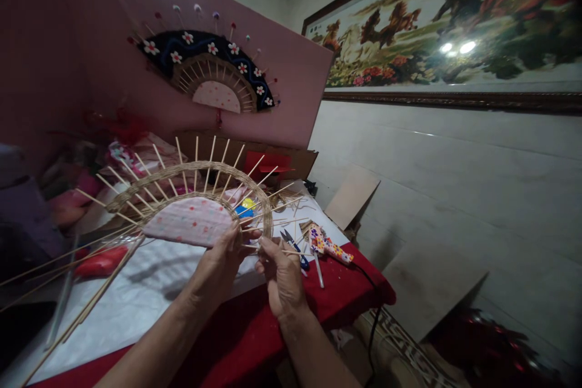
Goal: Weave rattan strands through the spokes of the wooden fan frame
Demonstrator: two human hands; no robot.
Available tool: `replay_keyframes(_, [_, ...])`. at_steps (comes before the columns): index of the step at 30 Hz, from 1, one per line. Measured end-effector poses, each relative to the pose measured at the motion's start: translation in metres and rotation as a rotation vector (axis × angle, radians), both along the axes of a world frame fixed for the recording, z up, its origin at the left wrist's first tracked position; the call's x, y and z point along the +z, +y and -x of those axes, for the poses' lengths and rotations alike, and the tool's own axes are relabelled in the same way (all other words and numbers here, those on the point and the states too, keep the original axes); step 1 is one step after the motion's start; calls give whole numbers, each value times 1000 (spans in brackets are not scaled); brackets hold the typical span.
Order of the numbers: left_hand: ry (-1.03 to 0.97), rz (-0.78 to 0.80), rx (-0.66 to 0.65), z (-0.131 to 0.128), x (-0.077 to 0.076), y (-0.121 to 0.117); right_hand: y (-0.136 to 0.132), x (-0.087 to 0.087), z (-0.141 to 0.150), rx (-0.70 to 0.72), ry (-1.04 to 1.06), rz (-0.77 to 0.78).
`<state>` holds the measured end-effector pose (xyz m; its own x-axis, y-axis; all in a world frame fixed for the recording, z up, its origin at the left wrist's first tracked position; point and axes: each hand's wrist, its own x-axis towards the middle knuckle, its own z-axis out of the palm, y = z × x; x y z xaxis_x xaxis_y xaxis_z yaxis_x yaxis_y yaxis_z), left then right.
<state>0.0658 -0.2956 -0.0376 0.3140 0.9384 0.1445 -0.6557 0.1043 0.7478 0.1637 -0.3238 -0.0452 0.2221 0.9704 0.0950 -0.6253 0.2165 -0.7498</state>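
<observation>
A half-round fan frame (188, 221) is held up over the table, with a pale pink spotted fabric centre and thin wooden sticks fanning outward. A woven band of straw-coloured cord (200, 166) arches across the sticks. My left hand (227, 254) grips the frame at the right end of its fabric centre. Close by, my right hand (280, 267) has its thumb and fingers pinched at the band's lower right end, around the cord and a stick. Long loose strands (97, 294) trail from the frame's left side toward the lower left.
Blue-handled thread snips (304, 262) and a flower-patterned glue gun (330, 245) lie right of my hands on the red cloth (364, 282) and white sheet. A red packet (100, 262) lies left. A finished dark fan with white flowers (213, 48) hangs on the pink board behind.
</observation>
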Motion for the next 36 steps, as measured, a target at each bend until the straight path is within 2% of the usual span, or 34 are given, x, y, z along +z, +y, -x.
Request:
replay_keyframes(30, [-33,61,10,1,3,2,-5,-6,-3,-15,13,0])
replay_keyframes(36, [-15,51,25,1,2,1,-5,-7,-2,-33,-39,-11])
